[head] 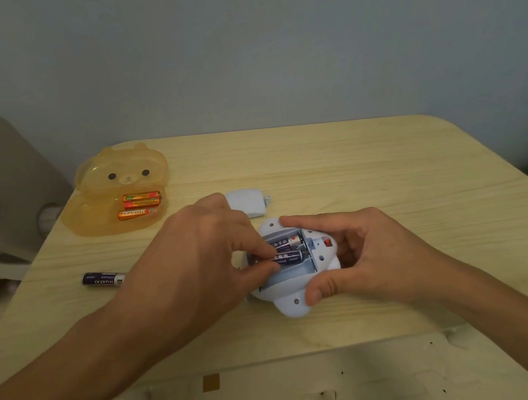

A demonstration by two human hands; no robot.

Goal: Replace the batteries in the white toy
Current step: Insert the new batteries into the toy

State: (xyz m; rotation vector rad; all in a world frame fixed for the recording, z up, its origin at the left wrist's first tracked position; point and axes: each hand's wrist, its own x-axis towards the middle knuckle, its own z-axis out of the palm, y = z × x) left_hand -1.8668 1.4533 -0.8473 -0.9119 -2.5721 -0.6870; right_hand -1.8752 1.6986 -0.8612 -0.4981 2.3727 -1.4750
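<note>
Here's the small white plastic toy (292, 304), lying belly-up near the front middle of the pale wood-grain table (381, 170), its battery bay open to the camera. The right hand (369, 254) clamps it: forefinger stretched along the far edge, thumb pressed on the near edge. The left hand (197, 253) reaches in from the other side, thumb and forefinger pinched on a dark purple battery (288, 258) in the bay's middle slot. A second dark purple battery (287, 242) sits in the slot behind it; the nearest slot shows bare. Behind the left hand lies the white battery cover (247, 203). A loose dark HUATAI battery (103, 278) rests at the table's left, and further back an orange translucent bear-faced box (121, 190) stands open with three orange batteries (140, 205) inside.
</note>
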